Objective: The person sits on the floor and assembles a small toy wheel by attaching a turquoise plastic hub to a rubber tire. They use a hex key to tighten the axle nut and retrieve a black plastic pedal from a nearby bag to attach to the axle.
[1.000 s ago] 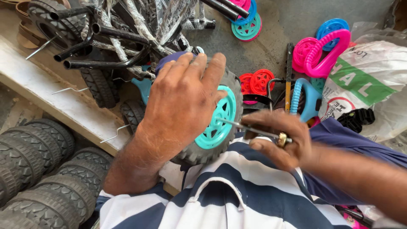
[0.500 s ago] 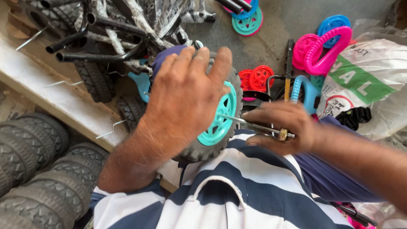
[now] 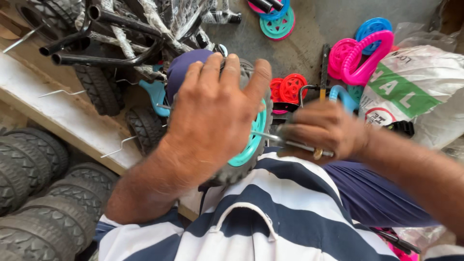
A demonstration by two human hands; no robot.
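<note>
- Fingers [image 3: 227, 72] of the left hand [image 3: 212, 116] are spread and pressed over the top of a small wheel [image 3: 246, 145], grasping its black tyre from above; the wheel stands on edge against the person's striped shirt [image 3: 270, 212], its teal hub facing right.
- Right hand [image 3: 324, 130] is clenched around a thin metal rod [image 3: 270, 138] (an axle or a tool, I cannot tell which) whose tip meets the middle of the teal hub; a ring shows on one finger.
- Doing this well, as I judge it: keep the rod square to the hub, hold the tyre firmly so the wheel cannot roll or tip, and push straight along the rod, not at an angle.
- Counts, as far as they show:
  - one wheel in hand;
  - at least five loose black tyres [image 3: 34, 193] stacked at lower left, below a pale ledge [image 3: 72, 116];
  - two red hubs [image 3: 290, 87] just behind the wheel;
  - one teal wheel disc [image 3: 278, 24] at the top;
  - one blue disc [image 3: 372, 26] and one pink disc [image 3: 340, 53] by a pink handle loop [image 3: 372, 53];
  - one white sack [image 3: 415, 92] with green print at right;
  - a tangle of black frame tubes [image 3: 111, 29] at upper left, too overlapped to count.
</note>
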